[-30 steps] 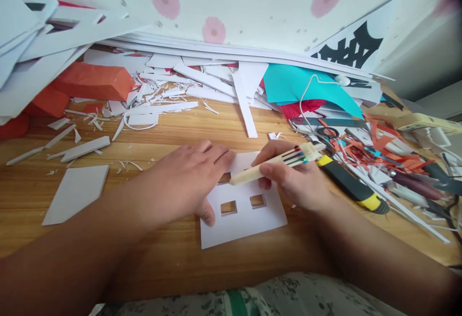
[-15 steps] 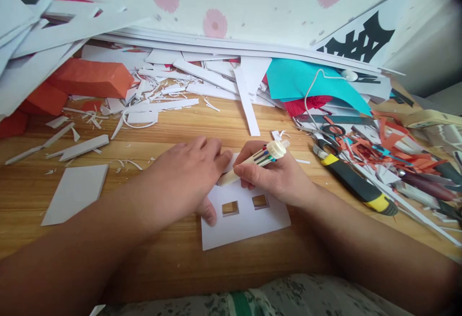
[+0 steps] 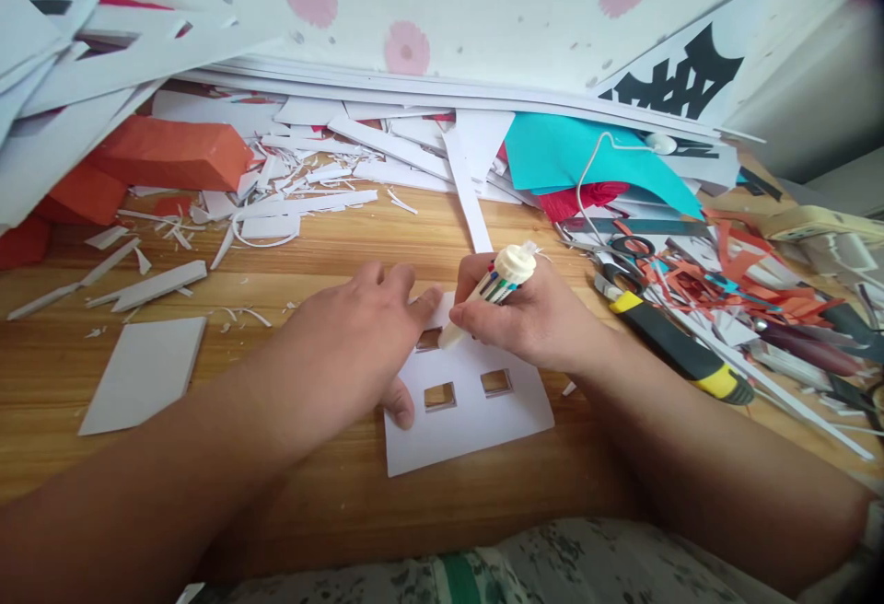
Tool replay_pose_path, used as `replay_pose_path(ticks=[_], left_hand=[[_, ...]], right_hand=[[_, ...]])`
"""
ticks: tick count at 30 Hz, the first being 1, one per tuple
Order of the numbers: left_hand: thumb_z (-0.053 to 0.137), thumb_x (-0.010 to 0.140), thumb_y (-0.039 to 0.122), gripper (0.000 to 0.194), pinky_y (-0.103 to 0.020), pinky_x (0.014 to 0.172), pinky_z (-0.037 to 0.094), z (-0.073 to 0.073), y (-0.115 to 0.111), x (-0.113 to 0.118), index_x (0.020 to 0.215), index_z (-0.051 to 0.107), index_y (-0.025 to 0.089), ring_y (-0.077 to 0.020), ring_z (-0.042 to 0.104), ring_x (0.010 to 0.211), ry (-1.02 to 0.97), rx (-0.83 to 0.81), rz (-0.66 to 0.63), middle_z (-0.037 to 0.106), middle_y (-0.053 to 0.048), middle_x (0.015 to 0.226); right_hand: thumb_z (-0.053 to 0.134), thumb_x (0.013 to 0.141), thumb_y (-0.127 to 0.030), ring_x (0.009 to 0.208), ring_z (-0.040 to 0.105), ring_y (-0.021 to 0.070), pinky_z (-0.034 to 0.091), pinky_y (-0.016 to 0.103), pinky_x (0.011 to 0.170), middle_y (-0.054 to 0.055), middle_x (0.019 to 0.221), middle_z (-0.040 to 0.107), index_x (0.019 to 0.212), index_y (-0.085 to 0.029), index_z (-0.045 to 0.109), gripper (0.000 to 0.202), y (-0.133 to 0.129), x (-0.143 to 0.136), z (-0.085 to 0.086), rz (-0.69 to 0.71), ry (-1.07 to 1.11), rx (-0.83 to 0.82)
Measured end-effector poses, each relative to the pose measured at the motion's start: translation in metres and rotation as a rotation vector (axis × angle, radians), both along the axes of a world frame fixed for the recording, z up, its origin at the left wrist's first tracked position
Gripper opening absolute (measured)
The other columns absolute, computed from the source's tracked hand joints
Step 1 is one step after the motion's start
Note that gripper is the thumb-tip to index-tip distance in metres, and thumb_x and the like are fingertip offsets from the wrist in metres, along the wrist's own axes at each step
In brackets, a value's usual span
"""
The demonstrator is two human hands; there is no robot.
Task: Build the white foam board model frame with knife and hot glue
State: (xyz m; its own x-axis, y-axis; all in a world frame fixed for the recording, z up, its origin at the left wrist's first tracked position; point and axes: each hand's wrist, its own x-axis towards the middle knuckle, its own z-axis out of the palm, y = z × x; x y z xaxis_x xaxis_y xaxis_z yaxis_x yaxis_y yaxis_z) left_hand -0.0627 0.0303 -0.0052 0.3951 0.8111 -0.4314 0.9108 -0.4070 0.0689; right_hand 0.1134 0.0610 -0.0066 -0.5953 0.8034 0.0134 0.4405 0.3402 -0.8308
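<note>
A white board piece (image 3: 462, 429) with several small square cut-outs lies flat on the wooden table. My left hand (image 3: 366, 328) rests over its left side, fingers spread, the thumb pressing near the left edge. In my right hand (image 3: 525, 314) is a cream multicolour pen (image 3: 494, 284), tilted, its lower end down at the upper-left cut-out (image 3: 429, 339). The pen's upper end shows coloured sliders. Whether the tip touches the board I cannot tell. The far part of the board is partly hidden by my hands.
A plain white board piece (image 3: 145, 374) lies at left. Paper scraps (image 3: 304, 171) and orange paper blocks (image 3: 172, 151) fill the back left. Right of my hand are a yellow-black utility knife (image 3: 677, 346), scissors (image 3: 622, 254) and orange scraps (image 3: 746, 272). Blue-green sheets (image 3: 594, 157) lie behind.
My right hand has shifted slightly left and up with the pen, which stands steeper. The upper-left cut-out shows more now. My left hand stays nearly in place.
</note>
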Motion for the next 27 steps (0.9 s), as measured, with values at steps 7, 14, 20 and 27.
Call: replay_pose_path(ticks=[7, 14, 20, 27], left_hand=[[0.083, 0.049, 0.058, 0.083, -0.034, 0.056, 0.043, -0.001, -0.002, -0.003, 0.122, 0.054, 0.030, -0.0279, 0.062, 0.074, 0.009, -0.022, 0.033, 0.056, -0.008, 0.100], [0.081, 0.056, 0.043, 0.067, -0.033, 0.056, 0.041, -0.006, -0.003, -0.009, 0.115, 0.054, 0.025, -0.0228, 0.060, 0.070, -0.148, -0.017, 0.034, 0.055, -0.004, 0.097], [0.088, 0.034, 0.054, 0.087, -0.034, 0.055, 0.041, -0.025, 0.004, -0.012, 0.111, 0.058, 0.027, -0.0249, 0.061, 0.071, -0.159, -0.069, 0.082, 0.057, -0.005, 0.099], [0.085, 0.042, 0.052, 0.072, -0.033, 0.059, 0.044, -0.019, 0.002, -0.012, 0.103, 0.060, 0.027, -0.0243, 0.063, 0.073, -0.180, -0.060, 0.069, 0.058, -0.002, 0.093]], right_hand=[[0.058, 0.071, -0.018, 0.051, 0.040, 0.0089, 0.029, 0.024, 0.049, -0.005, 0.052, 0.048, 0.060, -0.018, 0.052, 0.013, -0.003, -0.001, -0.003, -0.019, 0.043, -0.068], [0.059, 0.073, -0.027, 0.052, 0.043, 0.0089, 0.033, 0.022, 0.050, -0.005, 0.055, 0.049, 0.064, -0.018, 0.052, 0.015, -0.010, -0.006, -0.015, 0.032, 0.173, -0.076], [0.061, 0.077, -0.028, 0.055, 0.049, 0.0093, 0.037, 0.022, 0.052, -0.003, 0.061, 0.058, 0.072, -0.017, 0.058, 0.012, -0.010, -0.003, -0.019, -0.007, 0.206, -0.018], [0.063, 0.081, -0.019, 0.053, 0.051, 0.0075, 0.039, 0.021, 0.054, -0.002, 0.068, 0.064, 0.082, -0.018, 0.066, 0.003, -0.018, 0.001, -0.017, 0.127, 0.202, 0.191]])
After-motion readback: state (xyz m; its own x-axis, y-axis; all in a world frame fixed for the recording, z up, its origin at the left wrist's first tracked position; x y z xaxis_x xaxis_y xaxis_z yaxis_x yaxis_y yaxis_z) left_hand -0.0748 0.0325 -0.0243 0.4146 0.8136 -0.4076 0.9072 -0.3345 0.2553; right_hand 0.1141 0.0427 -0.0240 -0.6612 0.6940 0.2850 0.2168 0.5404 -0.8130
